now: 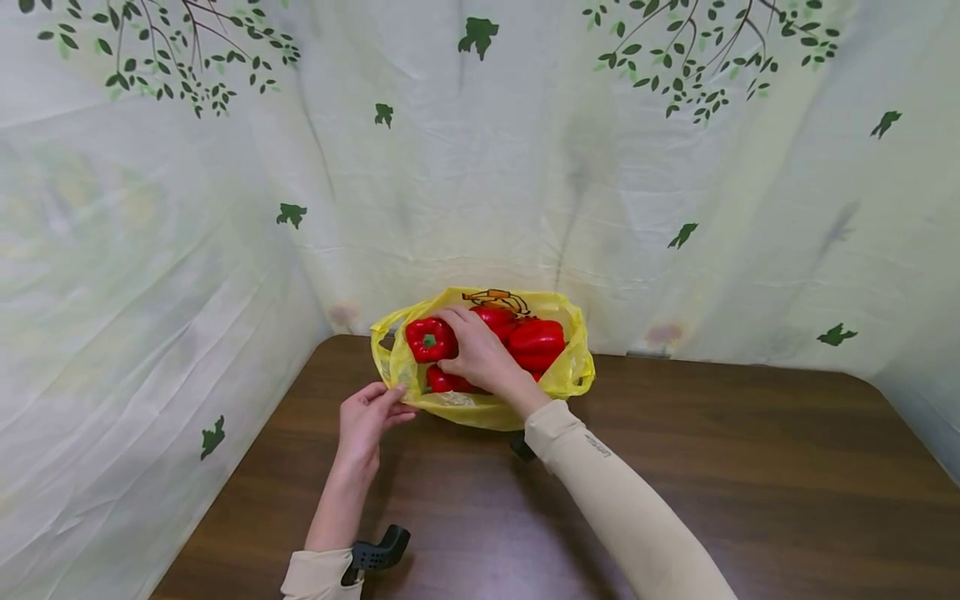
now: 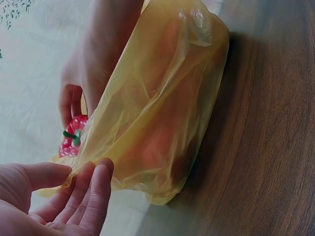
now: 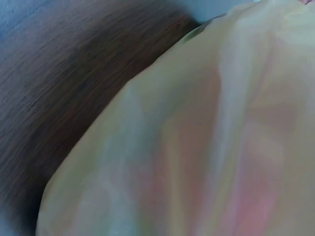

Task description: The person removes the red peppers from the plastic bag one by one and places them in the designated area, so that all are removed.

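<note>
A yellow plastic bag [image 1: 468,412] with its mouth spread wide sits at the back of the table, several red bell peppers [image 1: 537,343] inside it. Reaching over the bag, my right hand [image 1: 480,354] grips one red bell pepper [image 1: 431,340] by its side, its green stem facing me. My left hand [image 1: 367,421] pinches the bag's rim at the front left between thumb and fingers. The left wrist view shows that pinch up close, with the gripped pepper [image 2: 74,137] beyond the rim. Only the bag's side [image 3: 187,147] and faint red through it fill the right wrist view.
The brown wooden table [image 1: 712,467] extends in front of the bag and to both sides. Behind it and along the left hangs a pale curtain [image 1: 487,183] printed with green leaves. A black wrist mount [image 1: 382,548] sticks out from the left sleeve.
</note>
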A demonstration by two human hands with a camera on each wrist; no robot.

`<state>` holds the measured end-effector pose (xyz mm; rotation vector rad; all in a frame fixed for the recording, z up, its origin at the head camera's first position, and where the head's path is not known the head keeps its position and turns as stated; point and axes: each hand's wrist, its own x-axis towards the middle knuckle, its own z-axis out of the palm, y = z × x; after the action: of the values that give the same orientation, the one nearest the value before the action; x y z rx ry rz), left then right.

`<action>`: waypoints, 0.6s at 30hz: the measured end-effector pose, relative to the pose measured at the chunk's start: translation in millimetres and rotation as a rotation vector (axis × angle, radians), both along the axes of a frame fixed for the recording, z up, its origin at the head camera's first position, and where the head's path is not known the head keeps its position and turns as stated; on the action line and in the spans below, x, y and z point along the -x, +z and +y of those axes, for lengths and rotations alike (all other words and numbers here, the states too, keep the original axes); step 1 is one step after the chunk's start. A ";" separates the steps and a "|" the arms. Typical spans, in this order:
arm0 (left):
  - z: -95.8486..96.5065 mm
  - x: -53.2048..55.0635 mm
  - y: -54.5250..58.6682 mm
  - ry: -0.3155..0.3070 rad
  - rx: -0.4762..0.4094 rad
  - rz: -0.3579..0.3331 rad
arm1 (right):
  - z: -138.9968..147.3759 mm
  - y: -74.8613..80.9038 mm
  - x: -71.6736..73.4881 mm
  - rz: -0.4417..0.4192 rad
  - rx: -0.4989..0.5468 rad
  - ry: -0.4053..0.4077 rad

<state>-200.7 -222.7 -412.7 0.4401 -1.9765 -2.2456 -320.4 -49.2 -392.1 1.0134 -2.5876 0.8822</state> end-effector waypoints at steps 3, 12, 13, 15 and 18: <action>-0.1 0.5 -0.4 0.000 0.000 0.000 | 4.1 1.9 -4.1 0.008 0.039 0.008; 1.0 -0.4 1.0 -0.004 -0.012 -0.001 | 16.8 6.1 -17.5 0.057 0.131 -0.004; 1.1 -0.6 1.0 -0.005 -0.014 -0.002 | 18.1 6.8 -19.2 0.055 0.145 -0.004; 1.6 -1.2 1.1 -0.004 -0.021 -0.001 | 21.2 8.2 -23.6 0.050 0.175 0.003; 2.7 -1.6 1.1 -0.001 -0.035 0.007 | 26.8 10.1 -31.2 0.052 0.212 0.025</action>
<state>-199.1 -220.0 -411.7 0.4336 -1.9374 -2.2821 -289.2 -22.4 -381.9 0.9959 -2.3825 1.0934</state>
